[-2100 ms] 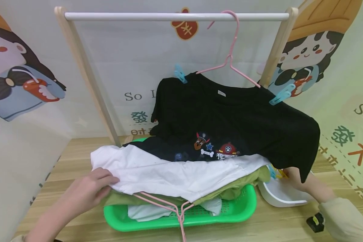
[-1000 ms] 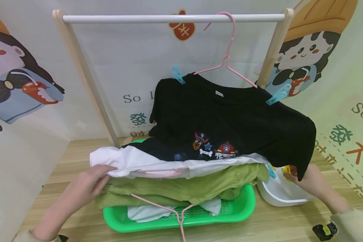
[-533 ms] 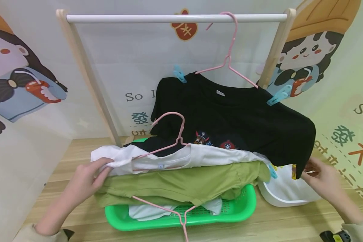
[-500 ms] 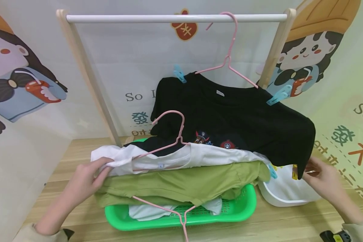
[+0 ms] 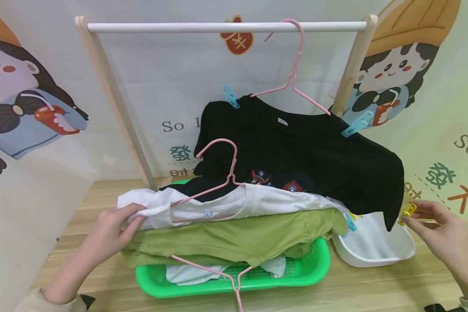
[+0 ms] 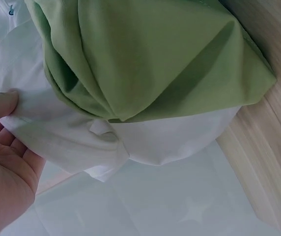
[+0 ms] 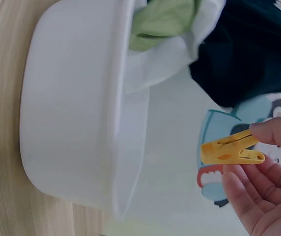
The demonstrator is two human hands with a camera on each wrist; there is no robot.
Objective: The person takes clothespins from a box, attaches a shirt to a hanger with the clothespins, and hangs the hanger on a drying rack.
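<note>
My left hand (image 5: 118,232) pinches the left shoulder of a white T-shirt (image 5: 273,199), which has a pink hanger (image 5: 234,169) in its neck. In the left wrist view, thumb and fingers grip the white cloth (image 6: 57,123). To the right of the white bin, my right hand (image 5: 442,232) holds a yellow clothespin (image 5: 408,212) between thumb and fingers. The right wrist view shows this clothespin (image 7: 231,149) from the side. A green garment (image 5: 234,236) lies in front of the white shirt, with a second pink hanger (image 5: 237,281) sticking out toward me.
A black T-shirt (image 5: 296,151) hangs from the rack's white rod (image 5: 218,27), with blue clothespins (image 5: 356,124) at its shoulders. Beneath the clothes is a green basket (image 5: 160,290). The white bin (image 5: 370,260) stands right of it, holding clothespins.
The white shirt's hanger hook has swung up from the front to stand over the black shirt. My right hand has come out of the bin with the yellow clothespin and moved right.
</note>
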